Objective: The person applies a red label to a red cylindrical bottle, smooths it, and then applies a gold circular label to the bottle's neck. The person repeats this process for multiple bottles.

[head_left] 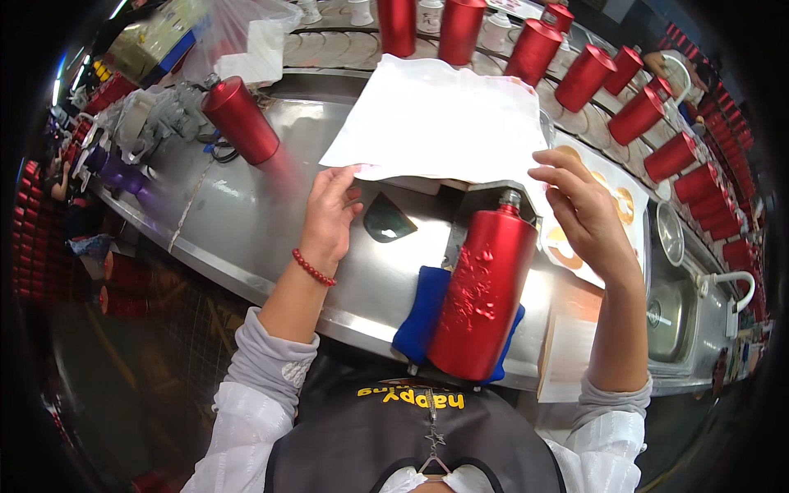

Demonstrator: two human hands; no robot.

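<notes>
We raise both forearms from the lower edge, grey-and-white sleeves pushed up. Our left hand (329, 215), red bead bracelet on the wrist, is palm-down with fingers pinched at the tips. Our right hand (582, 209) is raised, fingers curled and pinching.

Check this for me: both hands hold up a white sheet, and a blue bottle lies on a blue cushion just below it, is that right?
Not quite. The head view shows the bottle lying on the blue cushion is red, not blue. The rest holds: the left hand and right hand each hold an edge of the white sheet above it.
</notes>
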